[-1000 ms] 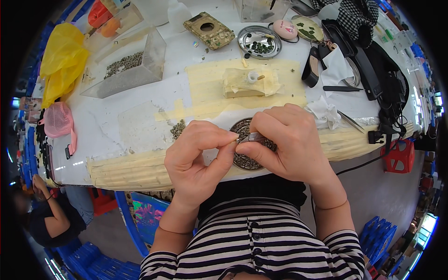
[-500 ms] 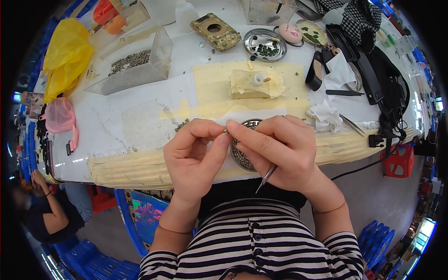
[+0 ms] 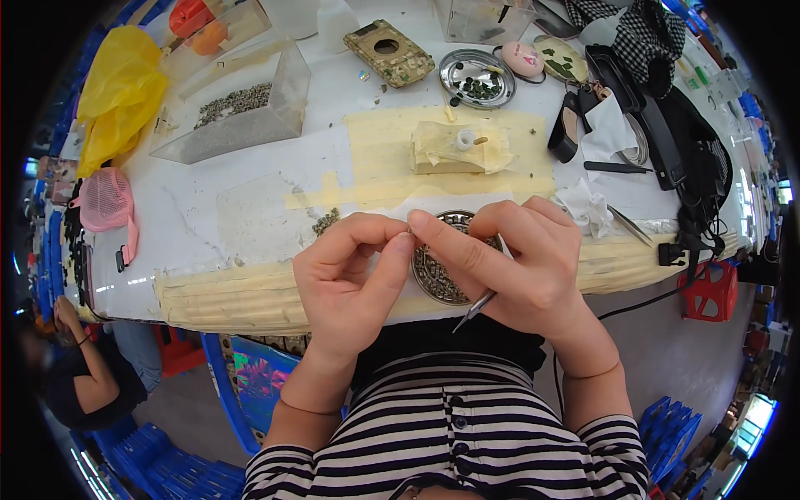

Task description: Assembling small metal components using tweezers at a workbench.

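Observation:
Thumb and forefinger of my left hand point(image 3: 346, 279) are pinched together, and whatever sits between them is too small to make out. My right hand point(image 3: 525, 271) has its forefinger stretched to those fingertips. Tucked in its curled fingers is a pair of metal tweezers point(image 3: 473, 311), tips pointing down toward my body. Beneath and between the hands lies a round metal dish point(image 3: 439, 283) of small metallic parts, partly hidden by the right hand. Beyond my left hand is a small heap of similar parts point(image 3: 327, 221) on the table.
A tape-covered block point(image 3: 446, 160) with a small white cup stands ahead. Behind it are a camouflage model tank hull point(image 3: 408, 71) and a dish of dark green pieces point(image 3: 477, 102). A clear bin point(image 3: 242, 142) of parts stands left. More tweezers point(image 3: 631, 225) lie right, beside crumpled tissue point(image 3: 587, 207).
My right hand has shifted slightly right and opened away from the left, uncovering more of the dish. The left hand keeps its pinch.

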`<state>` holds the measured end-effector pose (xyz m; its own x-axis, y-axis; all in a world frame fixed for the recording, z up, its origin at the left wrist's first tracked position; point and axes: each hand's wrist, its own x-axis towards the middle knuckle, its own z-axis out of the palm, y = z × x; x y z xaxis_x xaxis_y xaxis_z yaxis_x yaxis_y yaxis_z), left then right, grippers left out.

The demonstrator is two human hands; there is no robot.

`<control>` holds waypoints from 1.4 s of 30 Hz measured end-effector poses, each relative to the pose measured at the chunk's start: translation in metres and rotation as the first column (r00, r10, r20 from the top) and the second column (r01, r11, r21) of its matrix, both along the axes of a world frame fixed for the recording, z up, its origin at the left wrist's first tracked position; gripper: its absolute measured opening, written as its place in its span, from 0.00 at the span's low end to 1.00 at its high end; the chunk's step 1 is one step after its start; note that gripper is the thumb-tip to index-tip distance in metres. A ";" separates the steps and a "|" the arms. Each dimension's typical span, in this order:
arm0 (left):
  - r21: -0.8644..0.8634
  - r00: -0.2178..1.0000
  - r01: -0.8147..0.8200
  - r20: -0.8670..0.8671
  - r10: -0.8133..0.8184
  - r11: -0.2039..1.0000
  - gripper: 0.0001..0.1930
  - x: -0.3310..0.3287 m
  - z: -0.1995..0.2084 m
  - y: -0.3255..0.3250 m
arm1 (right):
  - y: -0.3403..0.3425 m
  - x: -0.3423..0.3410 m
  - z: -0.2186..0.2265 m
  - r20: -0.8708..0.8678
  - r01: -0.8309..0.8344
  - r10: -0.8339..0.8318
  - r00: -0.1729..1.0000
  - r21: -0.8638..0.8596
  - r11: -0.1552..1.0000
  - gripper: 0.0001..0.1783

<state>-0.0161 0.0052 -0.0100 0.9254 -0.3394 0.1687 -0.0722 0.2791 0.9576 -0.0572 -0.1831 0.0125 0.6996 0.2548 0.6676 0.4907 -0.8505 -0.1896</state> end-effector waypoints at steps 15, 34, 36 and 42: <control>-0.061 0.997 0.020 0.079 -0.016 0.998 0.07 0.003 -0.003 -0.001 | 0.002 0.005 0.007 -0.145 0.042 -0.024 0.989 0.125 0.991 0.24; 0.214 0.873 -0.165 0.485 0.042 0.963 0.12 0.004 -0.005 -0.006 | -0.006 0.006 0.008 -0.202 0.071 -0.065 0.977 0.022 0.997 0.25; 0.229 0.860 -0.181 0.508 0.041 0.956 0.12 0.004 -0.005 -0.006 | -0.006 0.005 0.011 -0.249 0.078 -0.067 0.966 0.034 0.996 0.25; 0.261 0.824 -0.206 0.565 0.024 0.943 0.12 0.003 -0.002 -0.007 | -0.008 0.004 0.011 -0.254 0.081 -0.074 0.964 0.020 0.996 0.25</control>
